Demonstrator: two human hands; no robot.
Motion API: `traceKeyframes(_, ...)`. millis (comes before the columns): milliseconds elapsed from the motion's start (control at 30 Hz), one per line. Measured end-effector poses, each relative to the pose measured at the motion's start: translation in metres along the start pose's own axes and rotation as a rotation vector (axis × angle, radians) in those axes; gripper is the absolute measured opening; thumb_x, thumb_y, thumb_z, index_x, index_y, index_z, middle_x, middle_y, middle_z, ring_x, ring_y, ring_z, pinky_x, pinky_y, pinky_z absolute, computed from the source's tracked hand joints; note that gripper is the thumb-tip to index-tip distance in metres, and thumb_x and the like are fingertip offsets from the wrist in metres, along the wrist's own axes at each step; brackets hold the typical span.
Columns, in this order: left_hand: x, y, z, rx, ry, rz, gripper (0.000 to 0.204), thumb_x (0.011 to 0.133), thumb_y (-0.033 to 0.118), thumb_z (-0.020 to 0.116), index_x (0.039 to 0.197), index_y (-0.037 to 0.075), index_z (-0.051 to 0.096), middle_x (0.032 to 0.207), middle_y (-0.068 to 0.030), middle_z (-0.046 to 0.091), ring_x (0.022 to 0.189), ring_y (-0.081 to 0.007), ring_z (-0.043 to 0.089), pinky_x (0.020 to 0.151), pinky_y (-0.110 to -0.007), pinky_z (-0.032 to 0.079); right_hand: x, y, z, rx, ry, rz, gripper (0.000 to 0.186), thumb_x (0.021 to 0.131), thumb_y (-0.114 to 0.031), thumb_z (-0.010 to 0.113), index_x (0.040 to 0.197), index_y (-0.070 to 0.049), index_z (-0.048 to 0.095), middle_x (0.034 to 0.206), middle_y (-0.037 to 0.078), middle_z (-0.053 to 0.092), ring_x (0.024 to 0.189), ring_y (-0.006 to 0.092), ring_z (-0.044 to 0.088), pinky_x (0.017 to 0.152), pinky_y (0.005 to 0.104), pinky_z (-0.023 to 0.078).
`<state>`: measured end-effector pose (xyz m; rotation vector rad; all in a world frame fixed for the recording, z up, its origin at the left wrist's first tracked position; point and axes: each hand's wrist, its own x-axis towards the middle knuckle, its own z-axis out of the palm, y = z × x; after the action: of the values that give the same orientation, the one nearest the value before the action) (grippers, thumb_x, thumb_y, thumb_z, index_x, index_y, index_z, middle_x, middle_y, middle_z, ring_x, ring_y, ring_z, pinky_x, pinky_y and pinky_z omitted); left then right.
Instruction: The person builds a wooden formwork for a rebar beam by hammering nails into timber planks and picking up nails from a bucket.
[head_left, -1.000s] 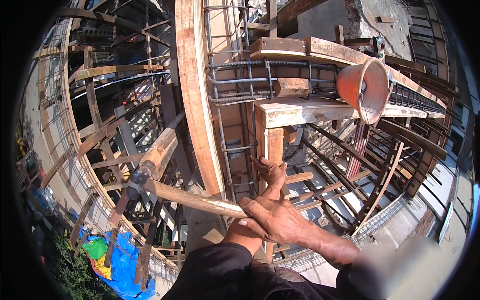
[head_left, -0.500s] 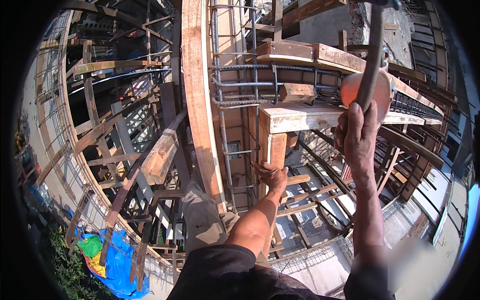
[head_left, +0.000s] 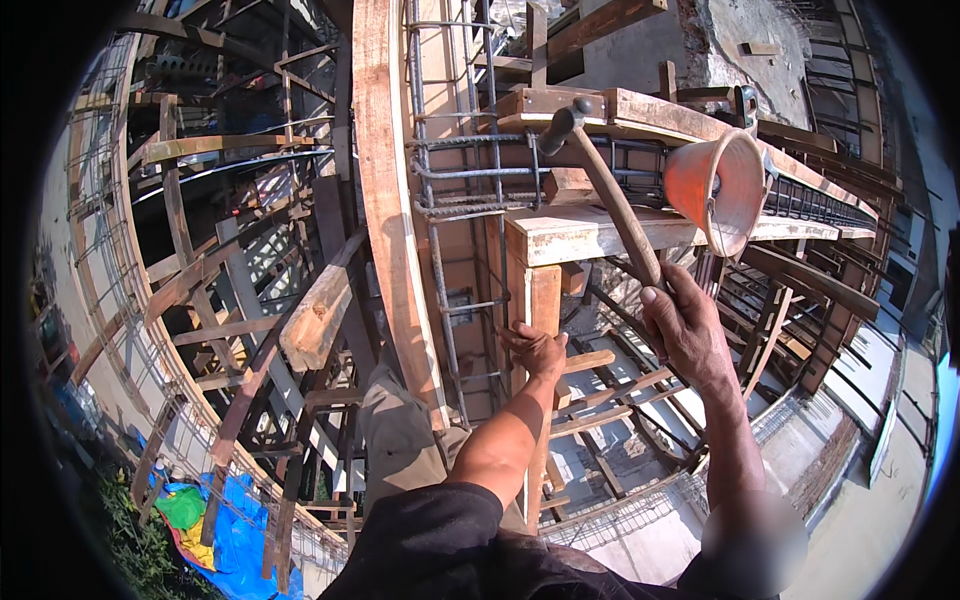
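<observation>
My right hand (head_left: 690, 325) is wrapped round the wooden handle of a hammer (head_left: 617, 205). The dark metal hammer head is raised at the upper left, in front of the steel bars and a short wood block (head_left: 570, 187). Lower down, my left hand (head_left: 535, 352) is closed over the edge of an upright wooden board (head_left: 543, 300), its fingers curling to the left side. Whether a nail is between these fingers cannot be made out. Just above that hand, a pale horizontal timber (head_left: 600, 238) meets the board's top.
An orange bucket (head_left: 715, 190) lies tipped on the beam form at right. A rebar cage (head_left: 465, 170) runs up beside a long plank (head_left: 385, 200). A thick timber end (head_left: 318, 325) juts in at left. Far below are scaffold timbers and a blue tarp (head_left: 235, 530).
The hammer has swung down and left, its head now fully in view. My right hand has dropped lower, uncovering the bucket. My left hand stays on the board.
</observation>
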<state>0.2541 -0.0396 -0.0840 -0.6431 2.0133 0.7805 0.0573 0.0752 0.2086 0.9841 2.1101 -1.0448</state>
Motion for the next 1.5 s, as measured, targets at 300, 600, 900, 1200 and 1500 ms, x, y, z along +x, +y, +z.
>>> traceKeyframes(300, -0.006, 0.011, -0.004, 0.077, -0.056, -0.081, 0.108, 0.075, 0.036, 0.088, 0.144, 0.005, 0.011, 0.162, -0.0314, -0.003, 0.152, -0.0473, 0.004, 0.114, -0.066, 0.028, -0.024, 0.094, 0.071, 0.176, 0.410, -0.311, 0.033, 0.099, -0.025, 0.061, 0.107, 0.001, 0.041, 0.072, 0.018, 0.055, 0.059, 0.0316, 0.055, 0.052, 0.0429, 0.045)
traceKeyframes(600, 0.000, 0.015, -0.007, 0.096, -0.089, -0.157, 0.106, 0.079, 0.037, 0.085, 0.145, 0.004, 0.010, 0.161, -0.0331, -0.006, 0.153, -0.0462, 0.000, 0.116, -0.064, 0.027, -0.039, 0.072, 0.058, 0.020, 0.200, -0.050, 0.024, 0.101, -0.020, 0.059, 0.115, -0.002, 0.050, 0.084, 0.021, 0.066, 0.074, 0.0409, 0.068, 0.065, 0.0451, 0.051)
traceKeyframes(900, -0.001, 0.019, -0.001, 0.117, -0.128, -0.169, 0.112, 0.077, 0.043, 0.085, 0.149, 0.003, 0.008, 0.164, -0.0292, -0.009, 0.154, -0.0448, -0.001, 0.116, -0.066, 0.026, -0.041, 0.187, 0.117, -0.197, 0.080, 0.022, 0.030, 0.099, -0.029, 0.062, 0.104, -0.003, 0.046, 0.077, 0.029, 0.063, 0.081, 0.0518, 0.063, 0.069, 0.0564, 0.046)
traceKeyframes(1200, 0.029, -0.014, -0.002, 0.274, -0.200, -0.029, 0.129, 0.073, 0.054, 0.083, 0.154, -0.008, 0.003, 0.158, -0.0426, 0.003, 0.150, -0.0546, 0.003, 0.122, -0.055, 0.021, -0.196, 0.229, 0.181, 0.679, 0.232, 0.449, 0.033, 0.096, -0.029, 0.066, 0.104, 0.000, 0.053, 0.074, 0.007, 0.057, 0.067, 0.0149, 0.053, 0.058, 0.0345, 0.044)
traceKeyframes(1500, -0.044, -0.005, -0.041, 0.976, -0.229, 1.160, 0.091, 0.072, 0.046, 0.083, 0.148, 0.014, 0.045, 0.164, -0.0162, 0.024, 0.155, -0.0385, 0.005, 0.121, -0.066, 0.004, -0.330, 0.310, 0.335, 1.151, 0.374, 0.819, 0.024, 0.094, -0.023, 0.065, 0.093, -0.001, 0.054, 0.065, 0.000, 0.051, 0.051, 0.0104, 0.047, 0.045, 0.0283, 0.037)
